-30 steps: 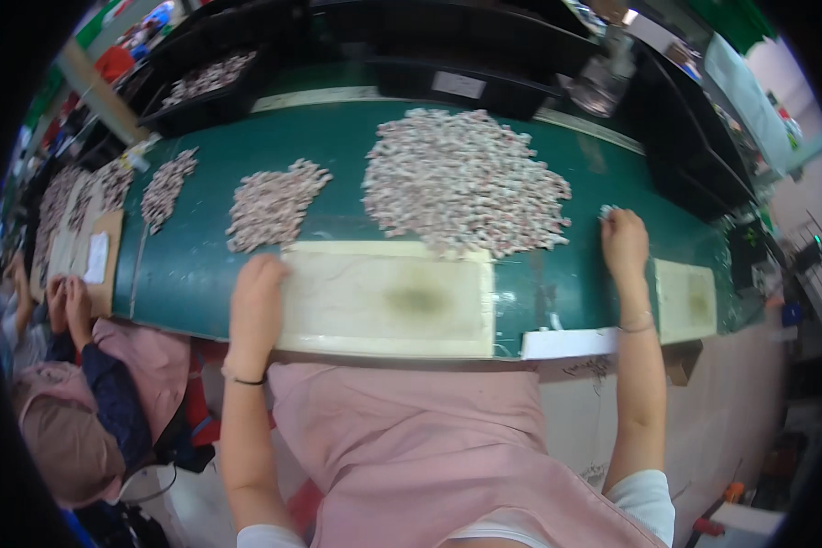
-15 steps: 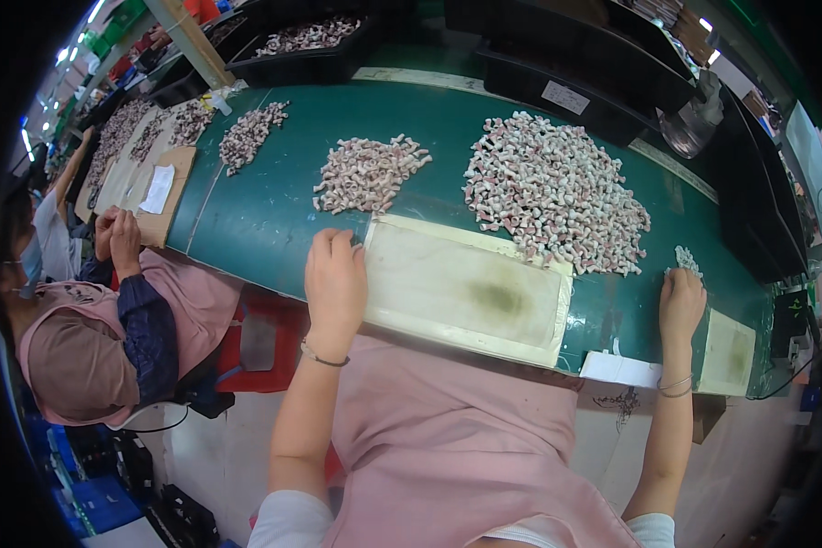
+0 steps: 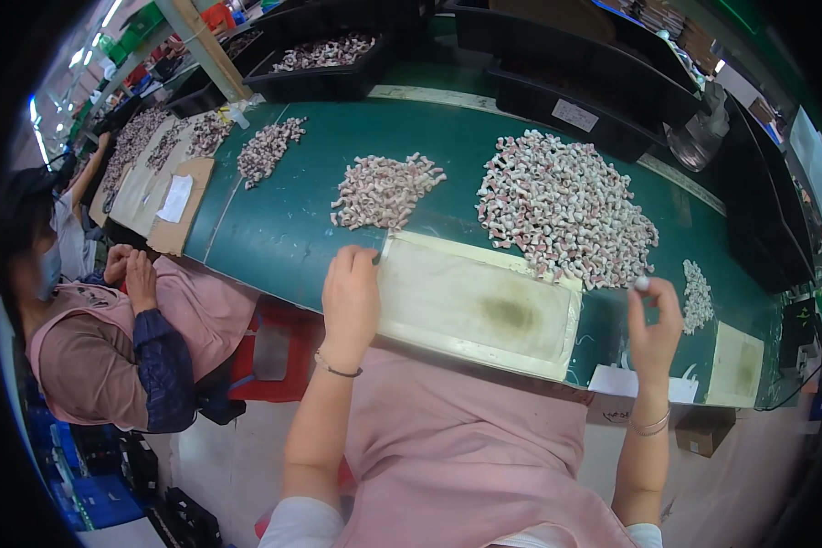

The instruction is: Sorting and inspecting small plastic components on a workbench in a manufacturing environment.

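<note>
My right hand (image 3: 658, 324) is raised above the green table, pinching a small whitish flared piece (image 3: 642, 284) between thumb and fingertip. Beside it lie a small pile of white pieces (image 3: 697, 297) and a large heap of white and pinkish flared pieces (image 3: 566, 205). My left hand (image 3: 352, 297) is at the left end of a cream board (image 3: 438, 283) with a dark smudge, its fingers curled together. What those fingers hold, if anything, is hidden. Beyond that hand sits a medium pile of beige pieces (image 3: 388, 189).
Black bins (image 3: 557, 105) line the table's far side. At left, a seated co-worker (image 3: 91, 356) sits with hands close together by a cardboard sheet (image 3: 183, 205). A smaller pile (image 3: 269, 151) lies far left. A white paper strip (image 3: 644, 382) lies at the near edge, a second board (image 3: 735, 365) right.
My right hand has come left from the small white pile and up, with a whitish piece in its fingertips. My left hand stays by the board. The view has shifted slightly.
</note>
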{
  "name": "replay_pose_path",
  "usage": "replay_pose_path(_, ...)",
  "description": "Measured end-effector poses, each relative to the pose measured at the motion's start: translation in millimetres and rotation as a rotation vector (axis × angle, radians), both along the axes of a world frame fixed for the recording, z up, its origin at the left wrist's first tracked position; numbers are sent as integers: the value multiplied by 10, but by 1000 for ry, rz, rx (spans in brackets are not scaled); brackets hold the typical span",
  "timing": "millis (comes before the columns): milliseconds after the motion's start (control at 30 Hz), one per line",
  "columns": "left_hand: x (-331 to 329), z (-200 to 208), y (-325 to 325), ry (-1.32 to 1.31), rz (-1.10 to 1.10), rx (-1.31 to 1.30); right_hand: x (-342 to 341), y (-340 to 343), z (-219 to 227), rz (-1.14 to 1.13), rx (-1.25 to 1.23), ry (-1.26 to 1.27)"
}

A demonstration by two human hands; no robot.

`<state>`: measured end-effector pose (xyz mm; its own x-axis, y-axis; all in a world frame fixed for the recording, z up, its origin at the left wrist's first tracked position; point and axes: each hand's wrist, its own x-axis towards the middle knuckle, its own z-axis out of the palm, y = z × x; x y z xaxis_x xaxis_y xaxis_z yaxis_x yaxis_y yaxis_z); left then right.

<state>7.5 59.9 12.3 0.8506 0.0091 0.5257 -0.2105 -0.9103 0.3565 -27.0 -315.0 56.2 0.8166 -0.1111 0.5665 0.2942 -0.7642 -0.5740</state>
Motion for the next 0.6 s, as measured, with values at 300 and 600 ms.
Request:
replay_pose_path(300,-100,36,232,54,-60,109,-93,380,-126,148,180,101)
replay_pose_path(600,-152,177,-567,156,-229,-627,-61,920,-269,358,477,208)
